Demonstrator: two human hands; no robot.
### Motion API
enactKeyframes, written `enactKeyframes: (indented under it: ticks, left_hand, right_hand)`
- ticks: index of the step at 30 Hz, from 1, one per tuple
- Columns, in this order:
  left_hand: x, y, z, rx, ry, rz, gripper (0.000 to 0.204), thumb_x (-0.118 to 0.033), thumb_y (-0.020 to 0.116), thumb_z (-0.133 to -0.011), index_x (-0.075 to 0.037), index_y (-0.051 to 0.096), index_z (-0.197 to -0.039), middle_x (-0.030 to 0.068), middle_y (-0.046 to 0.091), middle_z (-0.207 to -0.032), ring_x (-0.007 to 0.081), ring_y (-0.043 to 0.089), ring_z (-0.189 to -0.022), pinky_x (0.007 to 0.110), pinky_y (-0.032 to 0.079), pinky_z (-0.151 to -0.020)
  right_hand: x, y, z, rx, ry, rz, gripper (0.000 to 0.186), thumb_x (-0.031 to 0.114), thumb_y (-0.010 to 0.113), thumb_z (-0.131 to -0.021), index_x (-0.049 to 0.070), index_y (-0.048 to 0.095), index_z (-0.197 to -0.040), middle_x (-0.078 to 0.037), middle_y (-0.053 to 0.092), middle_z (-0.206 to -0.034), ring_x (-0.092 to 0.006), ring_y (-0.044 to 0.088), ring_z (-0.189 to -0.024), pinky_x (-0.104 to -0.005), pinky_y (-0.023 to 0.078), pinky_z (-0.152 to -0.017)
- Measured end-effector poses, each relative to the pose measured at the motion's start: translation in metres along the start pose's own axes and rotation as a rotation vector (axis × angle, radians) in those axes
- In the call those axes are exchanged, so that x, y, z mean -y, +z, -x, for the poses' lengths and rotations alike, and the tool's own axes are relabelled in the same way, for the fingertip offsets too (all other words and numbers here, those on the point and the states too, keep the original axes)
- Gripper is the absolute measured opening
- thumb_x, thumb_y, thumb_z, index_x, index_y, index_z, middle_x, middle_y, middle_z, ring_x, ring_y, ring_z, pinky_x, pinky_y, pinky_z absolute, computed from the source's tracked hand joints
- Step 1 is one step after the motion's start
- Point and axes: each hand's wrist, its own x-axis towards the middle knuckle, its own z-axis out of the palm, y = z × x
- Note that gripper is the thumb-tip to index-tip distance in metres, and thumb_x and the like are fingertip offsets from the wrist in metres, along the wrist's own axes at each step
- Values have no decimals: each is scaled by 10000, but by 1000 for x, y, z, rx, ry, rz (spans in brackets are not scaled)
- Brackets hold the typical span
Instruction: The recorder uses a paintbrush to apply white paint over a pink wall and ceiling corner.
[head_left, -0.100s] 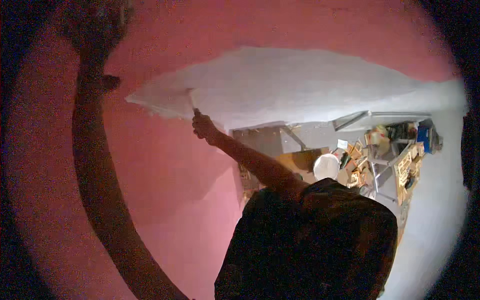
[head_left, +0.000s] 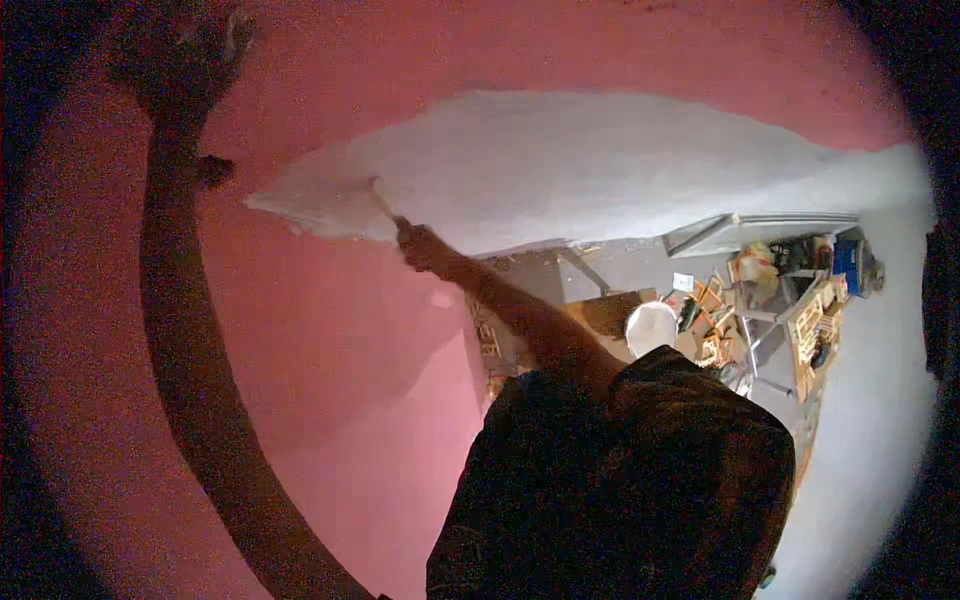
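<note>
On pink-white wall point(head_left: 520, 150) | right fingers point(head_left: 407, 242) grip tool point(head_left: 383, 203) | left fingers point(head_left: 180, 65) unclear | floor point(head_left: 632, 268) cluttered

pink wall point(head_left: 350, 340) to the left and along the top, dim and grainy toward the rim — broad pale grey patch point(head_left: 620, 150) spread across it to the right. pale wall point(head_left: 885, 340) at the far right, brightly lit lower down. beneath, grey floor point(head_left: 628, 268) crowded with wooden pieces point(head_left: 712, 292), a light wooden frame point(head_left: 808, 325) and a blue object point(head_left: 848, 268) — soft-edged shadow on the lower pink wall, strongest light around the clutter.
</note>
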Motion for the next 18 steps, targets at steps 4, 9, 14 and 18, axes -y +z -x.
enactKeyframes:
  ticks: [4, 9, 14, 18]
  left_hand:
    - [19, 37, 37, -44, 39, -238, 415, -245, 533, -781, -93, 452, -1159, 135, 386, -1280, 326, 365, -1133, 493, 216, -957]
    - [-16, -13, -7, 201, -255, 54, 460, -187, 584, -734, -89, 448, -1162, 128, 393, -1270, 324, 358, -1143, 497, 213, -959]
    - [-6, 1, -5, -19, -64, 53, 414, -198, 576, -750, -96, 461, -1134, 137, 398, -1255, 309, 361, -1139, 484, 232, -948]
    - [-2, -29, -9, 72, -135, 68, 365, -273, 529, -793, -108, 469, -1114, 142, 402, -1242, 302, 363, -1140, 477, 254, -925]
  right_hand:
    - [-17, -151, 30, -334, -291, 164, 159, 261, 479, -867, 117, 544, -891, 12, 464, -649, -86, 440, -494, -222, 386, -401]
    - [2, -227, 156, -689, -737, -23, 257, 400, 422, -889, 145, 434, -916, 7, 453, -664, -123, 454, -545, -240, 374, -425]
    - [44, -250, 189, -575, -871, -543, 241, 388, 426, -887, 156, 424, -827, 7, 424, -630, -106, 415, -485, -205, 313, -376]
    - [43, -166, 98, -406, -691, -464, 264, 418, 337, -901, 179, 449, -901, 10, 442, -660, -106, 408, -478, -227, 309, -358]
